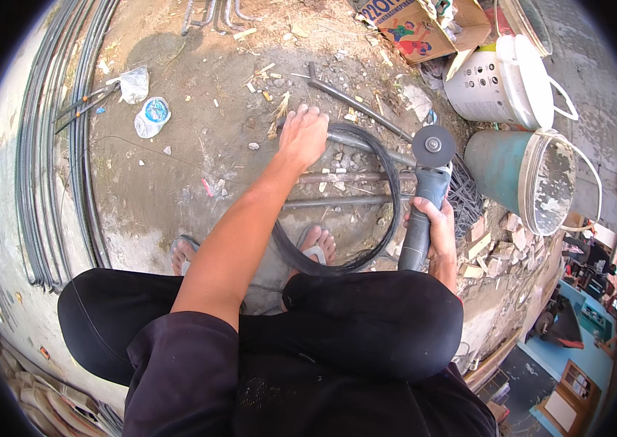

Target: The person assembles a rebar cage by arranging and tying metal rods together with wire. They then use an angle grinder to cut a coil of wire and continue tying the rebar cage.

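Note:
My right hand (434,227) is wrapped round the body of a grey angle grinder (418,231), held upright beside my right knee. Its dark round cutting disc (433,145) points away from me. My left hand (304,137) is closed in a fist farther off, at the upper left of a coil of thin black wire (391,162). A metal pipe (356,140) reaches toward the same fist. The fingers hide what they grip, the coil or the pipe. Nearer me, the coil curves down past my sandalled right foot (319,244) to my knee.
Long steel bars (39,167) run along the left. Bolt cutters (83,106), a clear plastic bag (134,84) and a plastic cup (152,118) lie near them. More pipes (367,108) lie ahead. At right are a white bucket (487,84), a teal bucket (498,164), a cardboard box (414,33) and rubble (501,255).

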A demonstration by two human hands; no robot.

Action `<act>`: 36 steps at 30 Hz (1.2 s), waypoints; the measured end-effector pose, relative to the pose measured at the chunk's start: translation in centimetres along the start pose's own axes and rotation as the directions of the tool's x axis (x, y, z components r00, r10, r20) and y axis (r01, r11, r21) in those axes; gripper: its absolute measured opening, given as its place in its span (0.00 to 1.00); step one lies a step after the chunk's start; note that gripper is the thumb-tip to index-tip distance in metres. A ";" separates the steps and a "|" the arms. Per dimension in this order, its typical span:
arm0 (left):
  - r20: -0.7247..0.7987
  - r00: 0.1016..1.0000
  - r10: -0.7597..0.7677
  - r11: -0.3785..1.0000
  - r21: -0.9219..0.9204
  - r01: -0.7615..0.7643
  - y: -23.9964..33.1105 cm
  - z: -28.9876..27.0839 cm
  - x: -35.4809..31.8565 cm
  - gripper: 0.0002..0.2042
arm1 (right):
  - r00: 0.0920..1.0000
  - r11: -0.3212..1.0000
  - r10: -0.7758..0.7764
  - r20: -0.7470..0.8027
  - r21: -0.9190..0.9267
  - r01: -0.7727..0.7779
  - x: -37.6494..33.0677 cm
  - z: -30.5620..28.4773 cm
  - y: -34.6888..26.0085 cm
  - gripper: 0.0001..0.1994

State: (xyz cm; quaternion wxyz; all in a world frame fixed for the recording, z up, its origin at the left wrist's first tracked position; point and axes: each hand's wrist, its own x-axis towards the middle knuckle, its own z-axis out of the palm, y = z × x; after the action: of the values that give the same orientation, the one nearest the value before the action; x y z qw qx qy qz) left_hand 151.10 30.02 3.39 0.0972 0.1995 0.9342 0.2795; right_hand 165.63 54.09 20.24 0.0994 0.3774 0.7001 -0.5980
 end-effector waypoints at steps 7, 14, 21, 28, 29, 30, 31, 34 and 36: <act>0.171 0.985 -0.026 0.995 -0.089 0.042 2.4 -1.4 1.1 0.11 | 0.995 0.969 -0.096 0.020 0.229 0.089 1.3 -1.9 1.3 0.22; 0.161 0.987 0.008 0.957 -0.288 0.039 5.0 -4.0 0.6 0.11 | 0.967 0.920 -0.199 0.156 0.370 0.129 11.4 1.0 0.9 0.28; 0.205 0.976 -0.066 0.963 -0.242 0.116 4.5 -5.1 0.0 0.11 | 0.934 0.982 -0.145 0.327 0.164 0.095 15.0 2.9 2.6 0.29; 0.155 0.986 0.065 0.992 -0.119 -0.047 6.0 -4.7 1.7 0.13 | 0.934 0.954 -0.216 0.286 0.266 0.139 14.1 5.1 2.4 0.25; 0.177 0.984 0.021 0.992 -0.125 0.001 6.0 -4.7 1.7 0.13 | 0.934 0.951 -0.216 0.286 0.278 0.135 14.2 5.1 2.3 0.25; 0.202 0.979 -0.018 0.990 -0.135 0.046 6.4 -5.0 1.8 0.14 | 0.936 0.948 -0.215 0.280 0.288 0.132 14.2 4.8 2.0 0.25; 0.227 0.972 -0.057 0.985 -0.144 0.091 6.6 -5.1 1.8 0.15 | 0.937 0.946 -0.214 0.275 0.299 0.128 14.2 4.6 1.9 0.25; 0.251 0.966 -0.067 0.994 -0.070 0.087 6.3 -4.5 1.7 0.17 | 0.952 0.945 -0.177 0.250 0.312 0.094 14.2 4.6 2.9 0.24; 0.271 0.961 -0.058 0.991 -0.100 0.088 5.6 -4.5 1.6 0.18 | 0.952 0.956 -0.192 0.239 0.265 0.126 14.0 4.8 3.6 0.23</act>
State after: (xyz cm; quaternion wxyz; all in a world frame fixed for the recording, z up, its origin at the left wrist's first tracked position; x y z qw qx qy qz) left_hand 150.14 32.80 10.17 0.2435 0.1951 0.9023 0.2976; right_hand 156.70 55.43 7.91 0.0944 0.2465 0.6293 -0.7310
